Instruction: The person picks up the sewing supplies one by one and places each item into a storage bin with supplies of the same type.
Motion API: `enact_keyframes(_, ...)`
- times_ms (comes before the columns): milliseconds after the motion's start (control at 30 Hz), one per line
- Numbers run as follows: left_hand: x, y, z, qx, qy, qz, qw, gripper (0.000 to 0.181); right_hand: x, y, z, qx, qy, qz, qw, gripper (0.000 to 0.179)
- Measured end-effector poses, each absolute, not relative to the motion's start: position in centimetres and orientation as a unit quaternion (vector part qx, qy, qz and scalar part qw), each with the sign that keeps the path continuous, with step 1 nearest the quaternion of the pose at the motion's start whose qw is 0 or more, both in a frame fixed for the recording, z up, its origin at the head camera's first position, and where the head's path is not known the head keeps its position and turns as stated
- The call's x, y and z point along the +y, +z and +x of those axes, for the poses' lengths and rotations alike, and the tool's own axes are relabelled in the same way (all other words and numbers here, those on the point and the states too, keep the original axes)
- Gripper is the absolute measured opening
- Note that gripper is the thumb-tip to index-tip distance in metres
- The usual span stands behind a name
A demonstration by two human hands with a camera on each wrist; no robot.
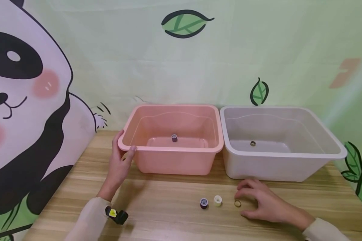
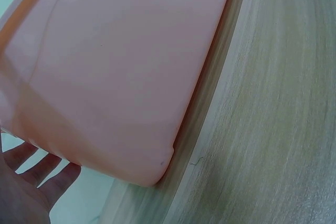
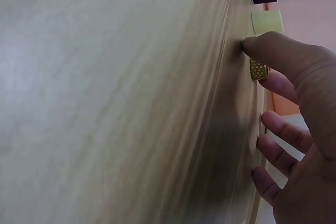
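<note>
My left hand (image 1: pixel 120 165) holds the left corner of a pink plastic tub (image 1: pixel 175 162), thumb on the front rim and fingers along its side. Its fingers (image 2: pixel 60 182) show against the tub's wall in the left wrist view. Low over the table, my right hand (image 1: pixel 263 202) has thumb and index finger parted on either side of a small gold patterned ring (image 1: pixel 237 203). In the right wrist view that ring (image 3: pixel 258 70) stands between them, with a gap to the thumb. Left of it are a white spool-like piece (image 1: pixel 218 201) and a dark spool-like piece (image 1: pixel 203 203).
Beside the pink tub, a light grey tub (image 1: pixel 283 167) contains another small ring (image 1: pixel 252 143). A dark spool-like piece (image 1: pixel 174 138) sits inside the pink tub. Both tubs stand at the back of the wooden table (image 1: pixel 157 207), before a panda-printed cloth (image 1: pixel 123 50).
</note>
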State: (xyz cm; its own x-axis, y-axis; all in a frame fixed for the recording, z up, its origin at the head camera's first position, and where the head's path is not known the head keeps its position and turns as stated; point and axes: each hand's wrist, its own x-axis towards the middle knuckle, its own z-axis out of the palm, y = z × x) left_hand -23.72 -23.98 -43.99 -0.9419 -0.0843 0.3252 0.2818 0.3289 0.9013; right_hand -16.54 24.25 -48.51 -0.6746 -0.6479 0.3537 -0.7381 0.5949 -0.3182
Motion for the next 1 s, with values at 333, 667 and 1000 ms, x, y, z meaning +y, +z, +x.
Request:
enact_keyframes(333,-23.97,-43.88,-23.72,-0.796,-0.581,-0.064,0.157,0.071,23.97,-48.85,-16.55,-0.897,0.237,0.360,0.097,0.035)
enact_keyframes(667,-23.91,-43.63,-23.43,-0.796,-0.581,-0.063,0.156,0.073,23.89,-48.78,-16.56,-0.898,0.239,0.358,0.092,0.035)
enact_keyframes(1000,-23.95,-43.74,-23.44,-0.797,-0.581,-0.059,0.153,0.073,23.90,-48.90,-16.54,-0.893,0.244,0.365,0.103,0.036)
